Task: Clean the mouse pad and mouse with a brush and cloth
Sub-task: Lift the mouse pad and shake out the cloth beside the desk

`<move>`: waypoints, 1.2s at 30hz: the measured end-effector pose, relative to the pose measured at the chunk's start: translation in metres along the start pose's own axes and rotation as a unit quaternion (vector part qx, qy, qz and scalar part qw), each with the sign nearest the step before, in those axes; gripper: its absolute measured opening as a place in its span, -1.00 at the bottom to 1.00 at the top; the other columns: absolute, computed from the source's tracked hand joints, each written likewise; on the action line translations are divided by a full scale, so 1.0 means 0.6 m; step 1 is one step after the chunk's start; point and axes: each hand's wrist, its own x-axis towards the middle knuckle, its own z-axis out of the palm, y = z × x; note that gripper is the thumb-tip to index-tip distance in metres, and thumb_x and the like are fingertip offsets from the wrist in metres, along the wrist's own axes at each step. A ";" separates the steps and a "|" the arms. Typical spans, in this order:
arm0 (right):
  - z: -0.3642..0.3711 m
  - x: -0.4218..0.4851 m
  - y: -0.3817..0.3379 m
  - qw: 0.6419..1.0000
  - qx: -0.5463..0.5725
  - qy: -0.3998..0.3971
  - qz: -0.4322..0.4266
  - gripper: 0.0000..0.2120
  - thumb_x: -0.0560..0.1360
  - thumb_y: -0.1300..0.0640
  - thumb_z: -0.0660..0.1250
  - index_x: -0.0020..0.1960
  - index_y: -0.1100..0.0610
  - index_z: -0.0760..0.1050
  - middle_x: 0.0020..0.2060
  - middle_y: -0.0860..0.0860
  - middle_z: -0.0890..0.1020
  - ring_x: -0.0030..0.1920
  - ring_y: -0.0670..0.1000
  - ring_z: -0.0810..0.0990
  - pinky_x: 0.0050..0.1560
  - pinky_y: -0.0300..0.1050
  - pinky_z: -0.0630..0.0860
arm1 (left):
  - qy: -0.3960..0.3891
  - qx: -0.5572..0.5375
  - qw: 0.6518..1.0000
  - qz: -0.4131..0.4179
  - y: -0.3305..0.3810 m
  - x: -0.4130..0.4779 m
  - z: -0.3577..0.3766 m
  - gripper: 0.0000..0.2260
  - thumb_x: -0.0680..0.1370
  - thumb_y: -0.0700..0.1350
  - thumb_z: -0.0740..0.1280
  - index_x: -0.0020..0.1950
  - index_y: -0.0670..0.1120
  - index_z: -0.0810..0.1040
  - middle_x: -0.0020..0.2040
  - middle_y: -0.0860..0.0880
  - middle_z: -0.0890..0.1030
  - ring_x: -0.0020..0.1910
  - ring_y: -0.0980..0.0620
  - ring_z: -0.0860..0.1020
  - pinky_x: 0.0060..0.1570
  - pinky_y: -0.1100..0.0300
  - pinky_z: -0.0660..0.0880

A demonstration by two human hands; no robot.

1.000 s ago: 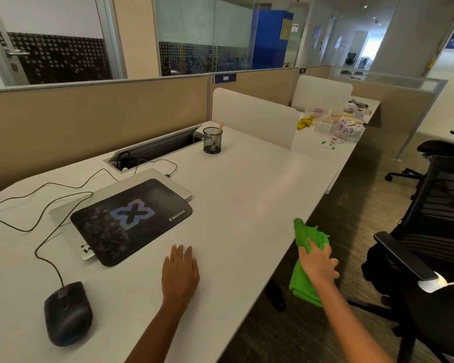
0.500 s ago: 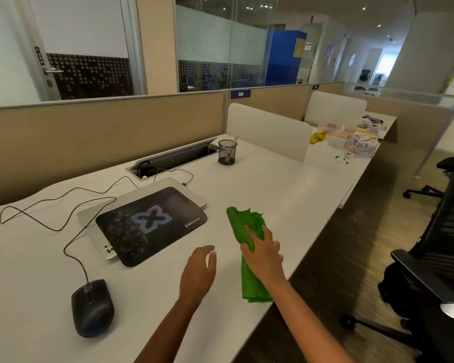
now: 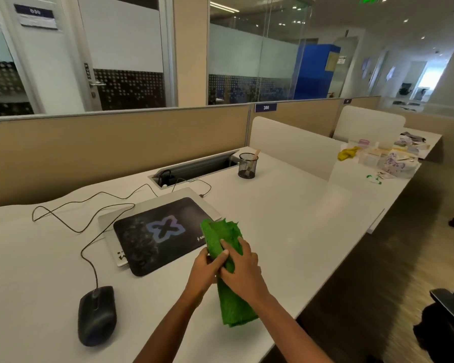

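White worktop [image 3: 286,218] carries all task items. Green cloth [image 3: 231,305] is held above its near edge, just right of the mouse pad [image 3: 163,237]. The right hand [image 3: 243,271] and left hand [image 3: 205,268] each have their grip clamped on the cloth's middle.

Judged step: preparing the cloth; wiping not begun. The next move calls for folding it flat, then lowering it onto the pad, which lies on a closed laptop [image 3: 131,213].

The mouse [image 3: 97,314] sits near left, corded. Far: 1 mesh cup [image 3: 247,165], beige partition [image 3: 116,153], glass-walled offices.
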 end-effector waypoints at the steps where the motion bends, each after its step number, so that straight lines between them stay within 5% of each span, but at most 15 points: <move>1: -0.006 0.008 0.007 1.000 0.016 -0.008 -0.007 -0.45 0.52 -0.09 0.20 0.46 -0.17 0.10 0.50 -0.01 0.00 0.40 0.12 0.19 0.37 0.06 0.31 | 0.008 -0.014 1.000 0.001 0.001 0.005 0.004 -0.78 0.56 -0.08 0.27 0.20 -0.07 0.44 0.01 -0.05 0.62 -0.01 -0.01 0.60 -0.11 0.15 0.59; 6: -0.040 0.047 0.052 0.987 0.155 -0.045 -0.021 -0.42 0.46 -0.08 0.33 0.42 -0.11 0.22 0.46 0.03 0.08 0.43 0.08 0.20 0.41 0.00 0.29 | 0.060 -0.096 0.993 -0.007 0.006 0.036 0.032 -0.86 0.57 -0.17 0.26 0.12 -0.06 0.48 -0.07 0.02 0.63 -0.13 0.13 0.60 -0.32 0.38 0.57; 10: -0.056 0.081 0.094 0.969 0.244 -0.043 -0.003 -0.40 0.46 -0.02 0.36 0.43 -0.06 0.21 0.42 0.05 0.17 0.39 0.01 0.27 0.32 -0.18 0.29 | 0.108 -0.129 0.986 -0.010 0.004 0.062 0.055 -0.85 0.57 -0.21 0.25 0.13 -0.10 0.48 -0.06 0.00 0.63 -0.11 0.08 0.61 -0.28 0.32 0.59; 15: -0.066 0.116 0.140 0.924 0.358 -0.097 0.098 -0.32 0.45 -0.01 0.38 0.46 0.05 0.15 0.32 0.12 0.41 0.25 0.09 0.46 0.23 -0.02 0.46 | 0.154 -0.163 0.975 -0.006 -0.006 0.084 0.084 -0.84 0.57 -0.20 0.24 0.14 -0.08 0.47 -0.01 -0.05 0.62 -0.06 0.01 0.61 -0.14 0.15 0.56; 19: -0.074 0.132 0.172 0.870 0.435 -0.194 0.125 -0.58 0.47 0.08 0.37 0.27 0.20 0.43 0.08 0.10 0.62 0.02 0.03 0.62 -0.05 -0.12 0.58 | 0.195 -0.159 0.968 -0.002 -0.013 0.095 0.104 -0.90 0.56 -0.19 0.26 0.05 -0.06 0.50 -0.09 -0.01 0.64 -0.17 0.08 0.64 -0.30 0.24 0.59; 21: -0.076 0.140 0.183 0.881 0.417 -0.198 0.102 -0.69 0.47 0.14 0.36 0.18 0.20 0.51 -0.02 0.06 0.65 -0.07 -0.03 0.63 -0.21 -0.25 0.56 | 0.219 -0.131 0.967 -0.002 -0.017 0.101 0.112 -0.93 0.55 -0.19 0.28 0.02 -0.08 0.51 -0.10 -0.03 0.64 -0.20 0.09 0.63 -0.36 0.30 0.57; 24: -0.077 0.158 0.190 0.901 0.391 -0.172 0.073 -0.75 0.46 0.19 0.37 0.12 0.20 0.53 -0.06 0.07 0.64 -0.11 -0.05 0.63 -0.24 -0.33 0.56 | 0.246 -0.076 0.966 -0.016 -0.023 0.114 0.118 -0.86 0.56 -0.15 0.28 0.08 -0.16 0.51 0.01 -0.14 0.61 -0.07 -0.05 0.60 -0.15 0.18 0.55; 29: -0.082 0.203 0.189 0.923 0.356 -0.136 0.056 -0.73 0.44 0.21 0.39 0.13 0.20 0.53 0.02 0.16 0.65 0.02 0.13 0.63 0.13 0.07 0.55 | 0.227 -0.087 0.967 -0.071 -0.031 0.149 0.120 -0.76 0.60 -0.09 0.21 0.21 -0.18 0.46 0.05 -0.10 0.57 -0.01 -0.05 0.55 -0.06 0.11 0.50; 36: -0.110 0.283 0.201 0.943 0.318 -0.076 0.057 -0.76 0.43 0.19 0.39 0.10 0.18 0.55 -0.01 0.18 0.66 0.01 0.16 0.62 0.14 0.14 0.53 | 0.148 -0.117 0.976 -0.109 -0.031 0.233 0.120 -0.72 0.57 -0.24 0.26 0.27 -0.23 0.43 0.15 -0.22 0.57 0.05 -0.14 0.54 -0.14 0.13 0.53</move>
